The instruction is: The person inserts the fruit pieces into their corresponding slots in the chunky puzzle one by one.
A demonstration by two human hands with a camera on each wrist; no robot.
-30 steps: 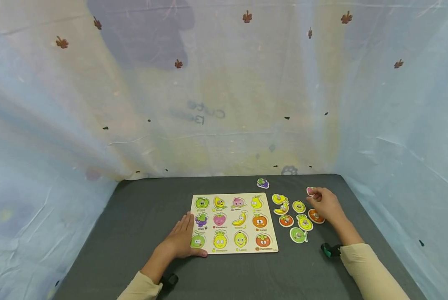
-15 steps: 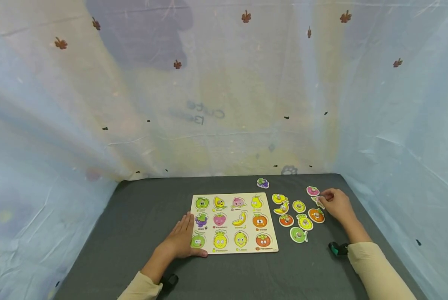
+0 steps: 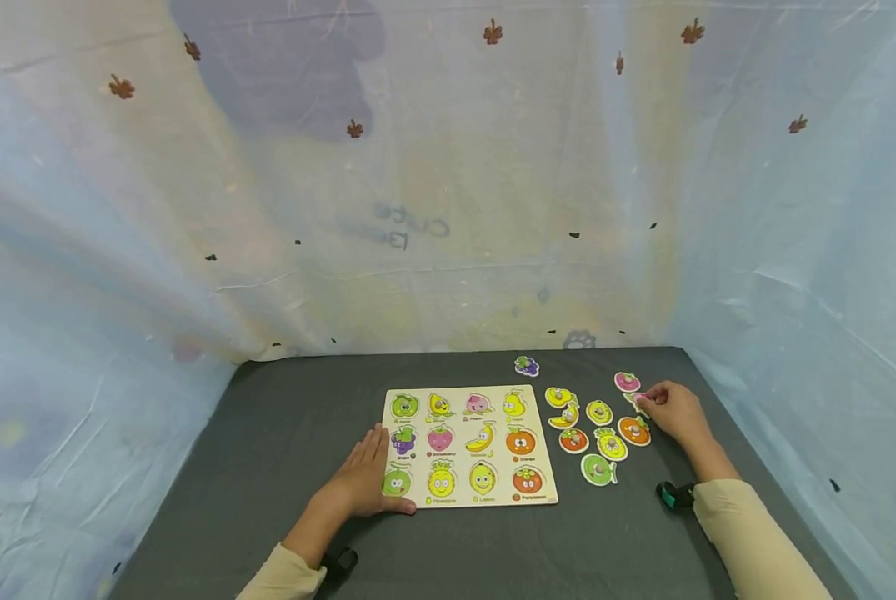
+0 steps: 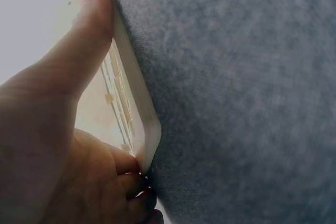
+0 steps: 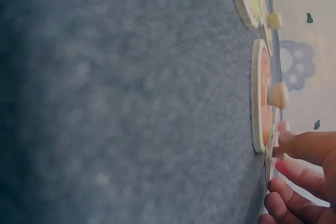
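Tabletop (image 3: 267, 433), left hand (image 3: 362, 475) splayed, right hand (image 3: 674, 412) pinching pink piece (image 3: 633, 400)

The board (image 3: 470, 446) is lying on the table (image 3: 282, 433), the left hand (image 3: 361, 475) resting around its near left corner. Loose pieces are lying to its right: the banana piece (image 3: 565, 417) is sitting just beside the board, the pineapple piece (image 3: 612, 445) farther right, the orange piece (image 3: 634, 431) right of that. Behind the orange piece, the right hand (image 3: 676, 412) is holding a pinched piece (image 3: 633, 398). The grape piece (image 3: 526, 367) (apart from the rest) is lying behind the board's far right corner. A curtain (image 3: 493, 208) is hanging behind everything.
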